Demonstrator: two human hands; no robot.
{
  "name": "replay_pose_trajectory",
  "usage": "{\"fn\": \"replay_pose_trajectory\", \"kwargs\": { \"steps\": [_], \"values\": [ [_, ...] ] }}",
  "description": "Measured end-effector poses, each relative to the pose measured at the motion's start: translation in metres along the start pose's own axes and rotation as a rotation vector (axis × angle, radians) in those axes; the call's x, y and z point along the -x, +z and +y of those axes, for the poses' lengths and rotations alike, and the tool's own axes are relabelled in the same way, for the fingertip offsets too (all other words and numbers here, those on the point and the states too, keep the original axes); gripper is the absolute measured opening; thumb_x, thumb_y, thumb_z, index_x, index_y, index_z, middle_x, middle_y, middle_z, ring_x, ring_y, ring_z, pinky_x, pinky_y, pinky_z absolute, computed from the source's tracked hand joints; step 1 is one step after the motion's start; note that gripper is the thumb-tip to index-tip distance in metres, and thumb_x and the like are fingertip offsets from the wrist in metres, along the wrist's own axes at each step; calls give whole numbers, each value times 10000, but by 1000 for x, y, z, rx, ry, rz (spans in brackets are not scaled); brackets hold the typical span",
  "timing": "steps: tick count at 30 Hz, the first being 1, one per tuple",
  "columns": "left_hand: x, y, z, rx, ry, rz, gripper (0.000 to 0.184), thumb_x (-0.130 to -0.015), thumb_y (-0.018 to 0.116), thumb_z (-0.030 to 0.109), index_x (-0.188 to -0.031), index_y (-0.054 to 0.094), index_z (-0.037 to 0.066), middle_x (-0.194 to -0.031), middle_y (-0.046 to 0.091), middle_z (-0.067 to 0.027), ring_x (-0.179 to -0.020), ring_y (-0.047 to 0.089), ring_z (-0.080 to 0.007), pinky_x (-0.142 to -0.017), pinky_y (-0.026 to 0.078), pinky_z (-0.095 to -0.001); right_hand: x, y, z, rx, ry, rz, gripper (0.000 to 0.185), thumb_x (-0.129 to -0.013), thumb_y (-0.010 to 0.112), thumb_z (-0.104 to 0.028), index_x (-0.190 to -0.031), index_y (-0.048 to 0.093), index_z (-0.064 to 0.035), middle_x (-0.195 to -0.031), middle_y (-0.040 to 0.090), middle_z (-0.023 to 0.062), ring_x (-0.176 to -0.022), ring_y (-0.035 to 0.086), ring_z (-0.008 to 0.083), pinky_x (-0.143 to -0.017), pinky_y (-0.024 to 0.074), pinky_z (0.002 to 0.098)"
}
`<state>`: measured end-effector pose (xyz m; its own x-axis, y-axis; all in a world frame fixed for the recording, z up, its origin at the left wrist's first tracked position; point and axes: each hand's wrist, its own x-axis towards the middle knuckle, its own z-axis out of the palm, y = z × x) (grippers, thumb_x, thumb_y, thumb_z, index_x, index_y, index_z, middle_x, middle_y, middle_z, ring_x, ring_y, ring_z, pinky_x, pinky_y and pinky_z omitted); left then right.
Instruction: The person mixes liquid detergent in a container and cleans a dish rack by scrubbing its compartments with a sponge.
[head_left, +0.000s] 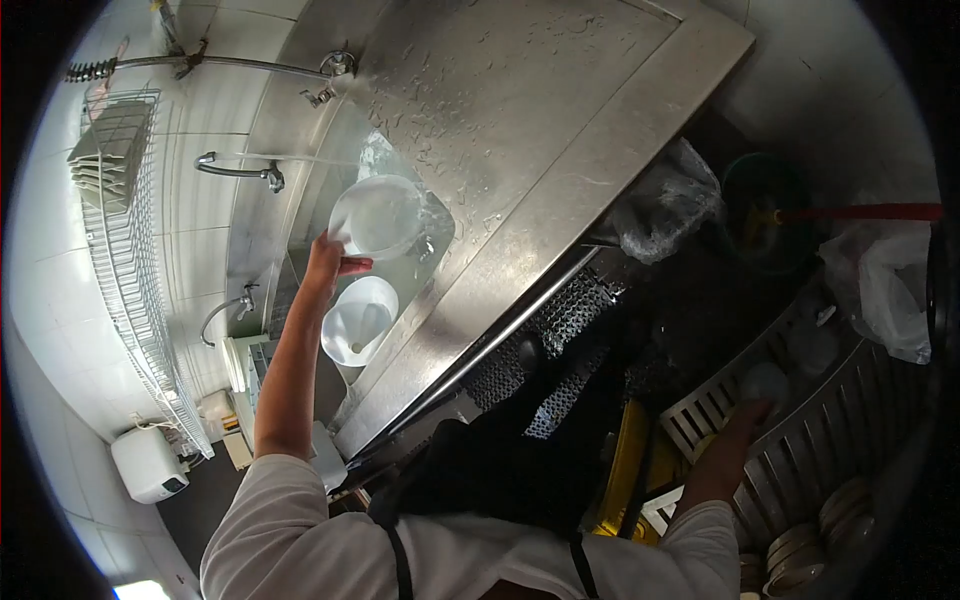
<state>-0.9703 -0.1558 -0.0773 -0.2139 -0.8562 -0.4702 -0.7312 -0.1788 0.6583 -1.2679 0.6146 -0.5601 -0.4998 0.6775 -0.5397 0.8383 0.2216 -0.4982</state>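
My left hand (335,258) is closed on the rim of a translucent white round tub (378,218), held over the sink basin (425,265). Water from the curved tap (245,172) runs into the basin just past the tub. Beside that hand, a white bowl-shaped tub (360,320) lies tilted in the sink. On the dim right side, my right hand (742,428) reaches over a slatted shelf (790,440), its fingers against a small translucent bowl (765,384). The fingers look closed on it, though shadow hides part of them. Another translucent container (812,345) sits just beyond.
A steel counter (520,110) adjoins the sink. A wire rack (135,290) with square dishes (108,155) hangs on the wall. Plastic bags (665,205), a green bucket (765,210), a red handle (860,212), a yellow container (625,465) and stacked bowls (795,560) are at right.
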Motion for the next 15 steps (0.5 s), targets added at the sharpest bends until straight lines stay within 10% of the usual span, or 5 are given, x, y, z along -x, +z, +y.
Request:
{"fn": "replay_pose_trajectory", "kwargs": {
  "steps": [9,11,15],
  "values": [
    [100,-19,23,372,-5,-98,635,-849,374,31,-1469,326,-98,-1151,595,-356,-811,724,-427,-735,656,-463,53,-15,23,320,-662,-144,369,-961,597,-320,-1083,736,-1,-1046,735,150,-961,663,294,-890,494,433],
    [117,-10,38,438,-5,-111,638,-845,345,8,-1476,314,-86,-1152,587,-368,-801,720,-438,-714,656,-463,130,-36,-26,-147,-239,-306,334,-942,635,-246,-1075,728,45,-997,708,112,-878,612,202,-817,501,370],
    [141,11,73,527,30,-138,656,-845,348,-2,-1499,342,-47,-1142,596,-370,-801,728,-423,-724,655,-465,215,-46,-52,-122,-499,-468,296,-945,645,-211,-1091,709,39,-950,698,118,-849,622,217,-755,494,382]
  ]
}}
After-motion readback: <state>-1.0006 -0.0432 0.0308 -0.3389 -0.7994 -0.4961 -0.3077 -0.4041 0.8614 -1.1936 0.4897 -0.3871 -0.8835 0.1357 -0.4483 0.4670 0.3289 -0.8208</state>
